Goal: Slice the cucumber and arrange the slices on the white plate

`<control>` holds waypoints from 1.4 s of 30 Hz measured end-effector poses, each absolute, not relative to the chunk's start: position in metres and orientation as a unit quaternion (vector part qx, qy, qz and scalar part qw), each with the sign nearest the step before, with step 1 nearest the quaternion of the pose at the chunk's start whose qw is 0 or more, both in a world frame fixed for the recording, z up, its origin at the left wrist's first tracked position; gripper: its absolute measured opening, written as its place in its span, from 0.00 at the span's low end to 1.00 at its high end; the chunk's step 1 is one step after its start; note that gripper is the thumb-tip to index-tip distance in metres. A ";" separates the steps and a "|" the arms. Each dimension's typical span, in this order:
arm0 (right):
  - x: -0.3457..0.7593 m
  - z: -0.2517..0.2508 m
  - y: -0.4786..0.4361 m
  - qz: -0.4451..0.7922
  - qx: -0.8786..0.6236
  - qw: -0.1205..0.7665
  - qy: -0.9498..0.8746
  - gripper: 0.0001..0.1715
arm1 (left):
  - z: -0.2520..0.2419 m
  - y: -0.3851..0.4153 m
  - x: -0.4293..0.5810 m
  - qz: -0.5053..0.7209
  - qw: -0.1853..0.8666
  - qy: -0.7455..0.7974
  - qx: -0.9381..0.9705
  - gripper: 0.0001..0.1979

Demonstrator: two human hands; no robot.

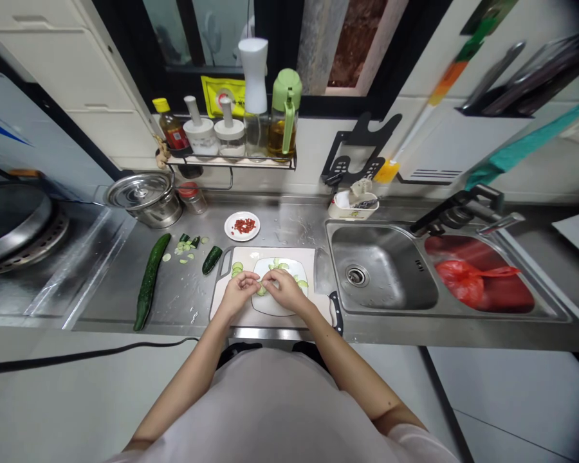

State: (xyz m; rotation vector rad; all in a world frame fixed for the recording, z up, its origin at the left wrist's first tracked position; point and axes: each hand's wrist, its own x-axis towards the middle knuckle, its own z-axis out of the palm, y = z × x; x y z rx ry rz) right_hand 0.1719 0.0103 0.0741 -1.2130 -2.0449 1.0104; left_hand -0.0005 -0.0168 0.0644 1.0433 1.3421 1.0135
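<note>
We see the left hand (pixel 238 290) and right hand (pixel 284 289) meet fingertip to fingertip, both pinched on one cucumber slice (pixel 261 290) directly between them, over the near half of the plate (pixel 270 306); more slices (pixel 284 265) lie just beyond the knuckles.

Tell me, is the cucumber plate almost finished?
Partway. Cut slices already line the plate's far rim. The left hand and right hand are setting another slice near its left edge. More slices wait on the cutting board; the near rim is bare, and a whole cucumber lies uncut.
</note>
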 end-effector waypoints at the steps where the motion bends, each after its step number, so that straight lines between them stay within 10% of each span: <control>1: 0.172 0.074 0.010 0.383 -0.454 0.277 -0.755 0.07 | 0.066 -0.017 0.001 0.428 0.547 0.560 0.451 0.15; 42: 0.194 0.087 0.014 0.694 -0.563 0.191 -0.408 0.04 | 0.074 -0.027 0.031 0.316 0.219 0.537 0.751 0.12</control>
